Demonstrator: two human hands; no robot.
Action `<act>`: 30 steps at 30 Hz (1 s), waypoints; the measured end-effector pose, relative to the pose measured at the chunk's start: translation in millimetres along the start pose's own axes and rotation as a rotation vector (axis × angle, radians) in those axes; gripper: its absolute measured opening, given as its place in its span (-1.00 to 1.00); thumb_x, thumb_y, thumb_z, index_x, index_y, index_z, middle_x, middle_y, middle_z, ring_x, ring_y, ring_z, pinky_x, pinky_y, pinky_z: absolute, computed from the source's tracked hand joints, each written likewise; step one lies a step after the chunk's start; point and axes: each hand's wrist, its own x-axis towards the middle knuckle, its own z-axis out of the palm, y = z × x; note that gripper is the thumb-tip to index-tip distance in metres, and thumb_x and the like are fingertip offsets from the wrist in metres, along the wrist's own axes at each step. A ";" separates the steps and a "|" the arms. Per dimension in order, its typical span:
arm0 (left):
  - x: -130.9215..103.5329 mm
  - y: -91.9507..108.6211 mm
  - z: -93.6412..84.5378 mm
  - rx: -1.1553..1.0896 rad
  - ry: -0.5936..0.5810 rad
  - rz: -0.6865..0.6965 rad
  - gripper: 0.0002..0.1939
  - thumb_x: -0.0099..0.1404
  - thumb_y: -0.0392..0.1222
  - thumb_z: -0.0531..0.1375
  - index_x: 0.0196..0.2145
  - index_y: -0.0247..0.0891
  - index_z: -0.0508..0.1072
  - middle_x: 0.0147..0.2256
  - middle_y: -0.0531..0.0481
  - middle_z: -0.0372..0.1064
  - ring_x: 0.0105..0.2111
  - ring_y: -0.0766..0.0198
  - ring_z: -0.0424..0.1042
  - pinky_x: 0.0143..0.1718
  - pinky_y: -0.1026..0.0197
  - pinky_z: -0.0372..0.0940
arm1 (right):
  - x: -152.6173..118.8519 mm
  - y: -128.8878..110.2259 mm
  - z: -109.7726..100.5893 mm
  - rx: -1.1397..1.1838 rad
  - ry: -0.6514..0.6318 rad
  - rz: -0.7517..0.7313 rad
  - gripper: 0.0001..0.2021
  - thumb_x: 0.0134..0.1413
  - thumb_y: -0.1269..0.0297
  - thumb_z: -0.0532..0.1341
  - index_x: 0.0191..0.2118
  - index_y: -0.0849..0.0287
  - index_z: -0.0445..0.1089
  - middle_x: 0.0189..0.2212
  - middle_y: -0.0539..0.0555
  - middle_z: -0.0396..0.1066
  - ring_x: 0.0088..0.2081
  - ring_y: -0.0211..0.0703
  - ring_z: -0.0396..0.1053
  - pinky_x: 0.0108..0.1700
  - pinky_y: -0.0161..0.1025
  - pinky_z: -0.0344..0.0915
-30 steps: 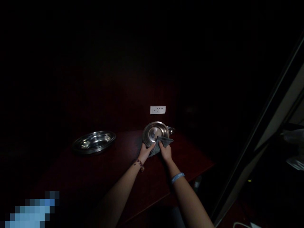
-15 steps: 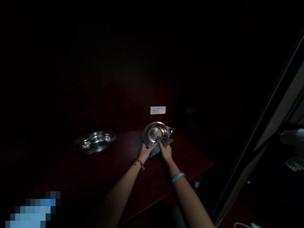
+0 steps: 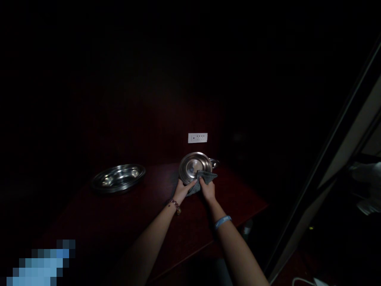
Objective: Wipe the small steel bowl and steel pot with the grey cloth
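A round steel basin (image 3: 195,165) is tilted up toward me over the dark red table (image 3: 160,234). My left hand (image 3: 181,191) grips its lower left rim, thumb on the near side. A grey cloth (image 3: 205,175) lies over the basin's lower right rim, and my right hand (image 3: 207,188) pinches it there with the thumb on top. The fingers of both hands behind the basin and cloth are hidden. Partly behind the basin, to its right, is a small shiny metal object (image 3: 214,163) whose kind I cannot make out.
Wide shallow steel basins (image 3: 119,178), seemingly stacked, lie on the table's left side. A white power socket (image 3: 197,138) is on the dark wall behind. A bottle (image 3: 247,228) stands below the table's right edge. A slanting frame (image 3: 324,182) runs along the right.
Almost nothing differs. My hands, the basin and the cloth hold the same position, with only a very slight shift of the whole view.
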 end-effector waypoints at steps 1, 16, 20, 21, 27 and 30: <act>0.3 -0.7 -0.3 -0.002 0.002 0.001 -0.29 -0.07 -0.20 0.42 0.04 -0.34 0.32 0.06 -0.25 0.37 0.06 0.07 0.37 0.15 0.05 0.18 | -0.2 -0.4 -0.2 -0.002 0.000 0.001 -0.64 0.05 0.04 0.18 -0.13 0.14 0.51 -0.17 0.12 0.54 -0.06 -0.02 0.48 0.00 -0.21 0.34; 1.5 -2.6 -1.1 0.004 -0.013 0.030 -0.31 -0.06 -0.20 0.41 0.04 -0.30 0.33 0.06 -0.23 0.38 0.06 0.08 0.37 0.15 0.03 0.18 | 0.9 1.7 1.4 0.024 -0.003 -0.001 -0.64 0.05 0.04 0.19 -0.15 0.15 0.51 -0.16 0.14 0.54 -0.08 -0.03 0.49 -0.02 -0.21 0.35; 1.4 -2.0 -1.3 0.015 -0.021 0.039 -0.33 -0.04 -0.19 0.40 0.04 -0.29 0.33 0.06 -0.23 0.38 0.06 0.10 0.36 0.16 0.05 0.16 | 1.1 2.2 1.3 0.020 0.000 -0.009 -0.64 0.05 0.04 0.19 -0.14 0.16 0.51 -0.15 0.15 0.54 -0.08 -0.03 0.49 -0.02 -0.21 0.35; 1.5 -2.0 -1.3 0.018 -0.022 0.035 -0.33 -0.03 -0.19 0.40 0.04 -0.29 0.33 0.06 -0.23 0.37 0.07 0.10 0.36 0.16 0.05 0.16 | 1.1 2.4 1.4 0.022 0.001 -0.010 -0.64 0.05 0.04 0.19 -0.14 0.16 0.51 -0.16 0.15 0.54 -0.08 -0.03 0.49 -0.03 -0.21 0.35; 2.9 -4.0 -0.9 0.017 -0.015 0.037 -0.34 -0.03 -0.19 0.39 0.04 -0.27 0.33 0.07 -0.22 0.37 0.06 0.12 0.37 0.16 0.04 0.15 | 1.1 2.5 1.6 0.023 -0.004 -0.020 -0.63 0.06 0.03 0.18 -0.14 0.16 0.51 -0.17 0.15 0.55 -0.09 -0.03 0.50 -0.03 -0.21 0.36; 3.2 -4.4 -1.4 0.016 -0.013 0.035 -0.34 -0.05 -0.19 0.40 0.02 -0.26 0.34 0.04 -0.21 0.39 0.04 0.13 0.38 0.15 0.03 0.17 | 0.5 1.2 1.1 0.016 -0.003 -0.013 -0.64 0.06 0.04 0.18 -0.15 0.17 0.51 -0.18 0.16 0.55 -0.09 -0.03 0.50 -0.03 -0.21 0.36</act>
